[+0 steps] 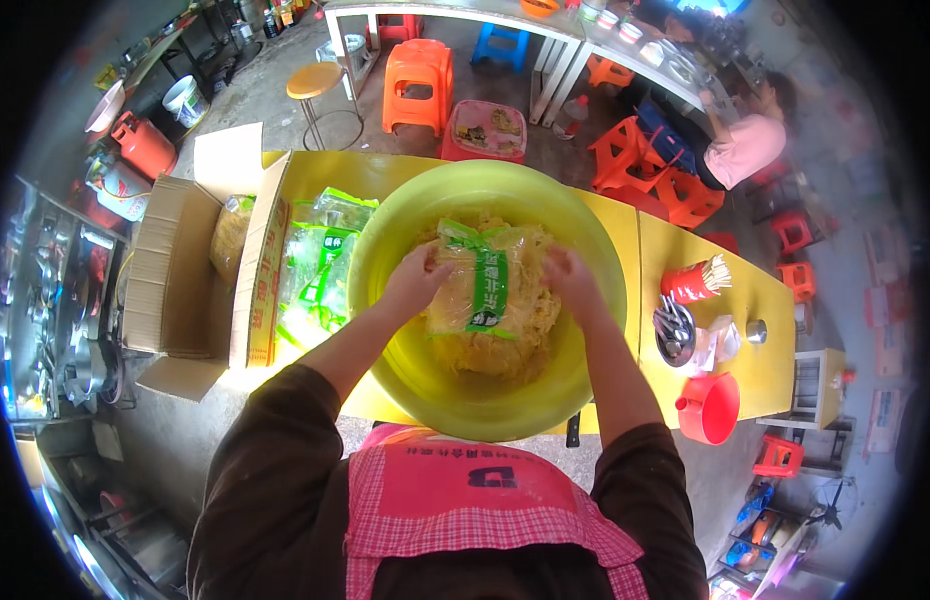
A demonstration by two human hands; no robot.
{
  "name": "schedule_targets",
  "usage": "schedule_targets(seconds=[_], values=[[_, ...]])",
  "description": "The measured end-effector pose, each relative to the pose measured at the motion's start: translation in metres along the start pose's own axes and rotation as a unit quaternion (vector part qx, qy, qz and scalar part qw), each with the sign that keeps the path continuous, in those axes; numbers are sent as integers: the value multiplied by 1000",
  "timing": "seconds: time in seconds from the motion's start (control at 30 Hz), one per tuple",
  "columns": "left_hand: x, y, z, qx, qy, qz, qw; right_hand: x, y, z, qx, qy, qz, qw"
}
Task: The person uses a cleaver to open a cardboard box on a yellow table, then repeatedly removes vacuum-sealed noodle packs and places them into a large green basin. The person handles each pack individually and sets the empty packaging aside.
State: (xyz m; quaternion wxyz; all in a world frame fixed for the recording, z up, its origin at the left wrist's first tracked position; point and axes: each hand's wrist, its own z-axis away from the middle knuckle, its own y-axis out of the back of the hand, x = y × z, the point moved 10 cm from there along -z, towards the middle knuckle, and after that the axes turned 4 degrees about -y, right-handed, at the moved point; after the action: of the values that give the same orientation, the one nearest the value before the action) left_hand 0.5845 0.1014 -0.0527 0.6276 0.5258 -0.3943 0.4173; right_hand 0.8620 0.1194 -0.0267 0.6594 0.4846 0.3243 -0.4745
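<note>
A large yellow-green plastic basin (390, 375) stands on the yellow table before me, holding a heap of pale yellow shredded food (502, 360). On the heap lies a clear plastic bag with a green printed band (491, 289); how much food is inside it I cannot tell. My left hand (420, 277) touches the bag's left edge, its fingers bent at the upper corner. My right hand (570, 277) is at the right side of the bag, over the shreds, with fingertips blurred; whether it grips anything is unclear.
Left of the basin lie clear and green plastic bags (319, 262) and an open cardboard box (187, 277) with a filled bag (231, 236) inside. To the right are a spoon container (673, 330), red chopstick holder (686, 283) and red plastic vessel (709, 409). A knife handle (573, 431) shows beside the basin. A person (746, 150) sits beyond.
</note>
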Motion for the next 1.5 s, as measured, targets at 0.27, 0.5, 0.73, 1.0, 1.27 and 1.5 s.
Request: schedule_targets(seconds=[0.27,0.5,0.73,1.0,1.27,1.5], values=[[18,9,57,-37,-41,-175,983,86,-27,57,-83,-78,74,991],[17,-1,64,-45,-20,-140,989,91,-54,67,-117,-41,204,971],[58,0,54,-39,31,184,982,35,-22,82,-59,-22,-57,996],[98,-7,78,-76,-49,102,991,-40,5,118,-14,142,146,979],[63,-17,83,-144,-18,72,987,-25,-3,129,-26,171,232,957],[73,22,75,7,-77,-47,996,-17,-27,158,-74,241,284,925]])
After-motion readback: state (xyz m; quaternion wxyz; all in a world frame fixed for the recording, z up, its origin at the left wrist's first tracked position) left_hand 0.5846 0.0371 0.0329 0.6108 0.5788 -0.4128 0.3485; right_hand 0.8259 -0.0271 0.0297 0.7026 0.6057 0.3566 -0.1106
